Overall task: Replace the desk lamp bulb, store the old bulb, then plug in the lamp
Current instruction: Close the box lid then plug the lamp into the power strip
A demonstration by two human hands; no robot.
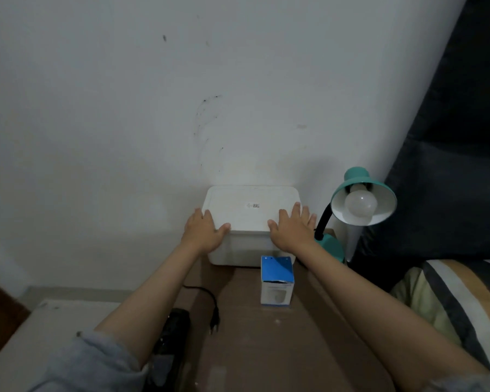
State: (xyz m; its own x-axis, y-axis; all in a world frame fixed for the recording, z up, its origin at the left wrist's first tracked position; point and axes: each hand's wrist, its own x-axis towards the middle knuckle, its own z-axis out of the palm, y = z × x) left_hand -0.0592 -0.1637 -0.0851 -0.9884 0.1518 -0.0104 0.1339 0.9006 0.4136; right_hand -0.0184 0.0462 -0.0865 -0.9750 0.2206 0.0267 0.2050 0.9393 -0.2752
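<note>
Both hands (207, 229) on shut white bin (251, 222), contents hidden

**The brown counter and its load**

The brown counter (266, 349) stands against the white wall. On it, at the back, sits a white lidded box (249, 222). Just before it stands a small blue-and-white carton (277, 281). The teal lamp base (330, 244) rests at the right edge. A black plug (214, 325) lies near the left side.
</note>
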